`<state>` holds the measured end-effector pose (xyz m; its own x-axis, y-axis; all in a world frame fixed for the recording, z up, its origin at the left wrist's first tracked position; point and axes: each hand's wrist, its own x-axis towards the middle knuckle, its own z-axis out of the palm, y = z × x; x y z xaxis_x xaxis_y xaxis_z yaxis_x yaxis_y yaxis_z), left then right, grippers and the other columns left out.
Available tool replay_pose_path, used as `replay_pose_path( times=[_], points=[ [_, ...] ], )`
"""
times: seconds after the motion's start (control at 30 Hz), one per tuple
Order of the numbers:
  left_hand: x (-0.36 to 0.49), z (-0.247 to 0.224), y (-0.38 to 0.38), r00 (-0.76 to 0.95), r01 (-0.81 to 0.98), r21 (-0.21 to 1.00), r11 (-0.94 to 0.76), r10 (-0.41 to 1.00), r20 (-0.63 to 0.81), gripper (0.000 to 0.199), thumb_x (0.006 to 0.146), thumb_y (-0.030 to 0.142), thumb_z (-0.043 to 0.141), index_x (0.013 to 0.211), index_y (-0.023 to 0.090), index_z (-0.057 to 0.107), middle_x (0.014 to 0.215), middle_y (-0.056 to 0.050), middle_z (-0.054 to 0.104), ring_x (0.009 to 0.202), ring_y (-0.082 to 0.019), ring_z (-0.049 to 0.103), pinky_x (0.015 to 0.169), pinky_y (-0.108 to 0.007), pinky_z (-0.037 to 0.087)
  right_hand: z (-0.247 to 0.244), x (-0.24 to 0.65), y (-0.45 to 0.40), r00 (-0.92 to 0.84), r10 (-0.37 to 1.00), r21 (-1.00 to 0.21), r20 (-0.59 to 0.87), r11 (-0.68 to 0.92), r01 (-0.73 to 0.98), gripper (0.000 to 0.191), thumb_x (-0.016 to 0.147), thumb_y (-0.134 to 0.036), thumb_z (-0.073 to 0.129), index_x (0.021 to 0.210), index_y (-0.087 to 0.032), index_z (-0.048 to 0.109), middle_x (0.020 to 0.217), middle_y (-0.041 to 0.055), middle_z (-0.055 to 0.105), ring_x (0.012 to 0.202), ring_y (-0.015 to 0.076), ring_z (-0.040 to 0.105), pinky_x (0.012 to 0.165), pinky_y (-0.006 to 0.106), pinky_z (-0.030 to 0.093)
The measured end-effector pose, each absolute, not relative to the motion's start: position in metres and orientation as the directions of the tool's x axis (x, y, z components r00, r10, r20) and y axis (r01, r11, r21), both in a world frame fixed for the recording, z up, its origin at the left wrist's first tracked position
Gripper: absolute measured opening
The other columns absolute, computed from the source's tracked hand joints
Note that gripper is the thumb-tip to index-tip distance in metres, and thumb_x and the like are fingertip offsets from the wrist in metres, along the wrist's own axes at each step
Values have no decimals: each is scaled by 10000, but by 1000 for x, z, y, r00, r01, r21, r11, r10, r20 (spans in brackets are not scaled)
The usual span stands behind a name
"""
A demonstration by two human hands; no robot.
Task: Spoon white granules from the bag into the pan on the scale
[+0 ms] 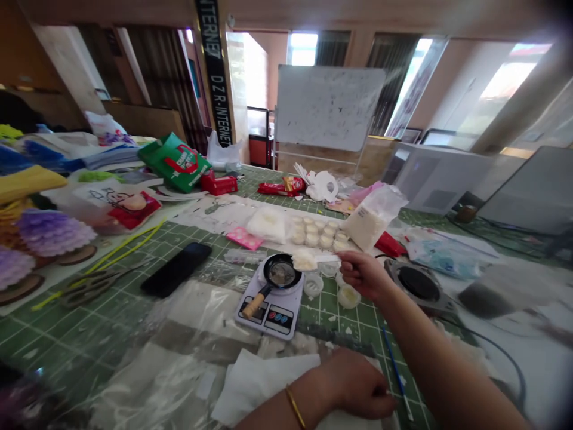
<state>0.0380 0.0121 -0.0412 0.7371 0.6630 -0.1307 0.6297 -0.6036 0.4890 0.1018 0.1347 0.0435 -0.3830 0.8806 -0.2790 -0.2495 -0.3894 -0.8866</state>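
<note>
My right hand (363, 273) pinches the handle of a white spoon (327, 258), heaped with pale, crumbly flakes (304, 260). The spoon's bowl is at the right rim of a small black frying pan (283, 270) with a wooden handle (256, 303). Beneath the pan is a white kitchen scale (268, 316). Greyish contents show in the pan. My left hand (358, 383) lies low in front, fingers curled under, beside white paper sheets (255, 382); whatever it might hold is hidden. Small clear cups (349, 295) stand below my right hand.
Behind the scale are several filled cups (320, 234), a bag of white flakes (369, 221) and a white heap (266, 224). A hotplate (416, 283) stands right. A phone (176, 269) and scissors (96, 285) lie left. A blue brush (396, 370) lies between my arms.
</note>
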Motion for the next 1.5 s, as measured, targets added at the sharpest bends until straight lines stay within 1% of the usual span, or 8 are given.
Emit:
replay_pose_path(
  times=[0.2,0.37,0.57,0.7,0.87,1.13,1.33,1.5],
  points=[
    [38,-39,15,754,639,467,-612,619,-220,409,776,528,388,818,242,678,837,-43,704,797,-248,644,545,-286,413,20,69,140,-348,904,-941,-248,-310,-136,202,612,-266,645,745,-135,568,450,-68,407,350,13,218,339,157,98],
    [37,-37,16,766,620,488,-614,610,-204,384,789,497,400,825,234,677,832,-39,706,747,-209,643,532,-262,398,15,57,142,-305,927,-970,-220,-240,-28,220,631,-325,639,739,-144,576,448,-63,421,352,23,237,352,178,122],
    [36,-33,17,763,622,495,-607,613,-207,364,787,477,413,816,224,672,829,-35,705,718,-203,639,515,-260,376,10,53,144,-264,948,-983,-178,-162,81,272,647,-375,619,790,-145,606,470,-48,455,368,47,294,370,203,184],
    [36,-34,17,762,628,476,-616,609,-217,358,786,475,419,831,224,669,851,-33,705,748,-212,639,517,-267,371,8,53,145,-267,953,-987,-142,-115,115,300,664,-398,608,827,-145,618,488,-45,463,382,51,305,387,208,207],
    [37,-37,17,762,616,496,-613,622,-178,341,779,462,429,819,223,669,844,-26,706,740,-201,641,505,-252,363,7,52,144,-283,952,-988,-114,-79,133,344,669,-423,611,865,-141,634,504,-36,482,403,51,317,406,204,221],
    [38,-37,16,754,635,475,-609,621,-212,362,788,473,414,829,222,671,847,-31,706,756,-210,637,554,-269,397,9,53,144,-261,956,-989,-132,-110,99,302,653,-397,639,842,-161,644,497,-31,492,413,58,327,404,199,232],
    [39,-39,17,757,634,473,-612,617,-217,399,796,495,399,861,218,678,865,-41,704,780,-218,635,617,-289,427,6,56,147,-279,942,-978,-186,-205,-39,259,631,-365,648,776,-162,581,479,-45,470,383,46,287,369,189,169],
    [39,-39,17,760,631,470,-617,613,-216,390,792,477,386,861,231,681,854,-41,703,762,-223,636,595,-289,429,-1,60,153,-291,928,-945,-234,-288,-157,242,605,-321,655,741,-165,531,486,-53,466,368,34,274,353,179,136]
  ],
)
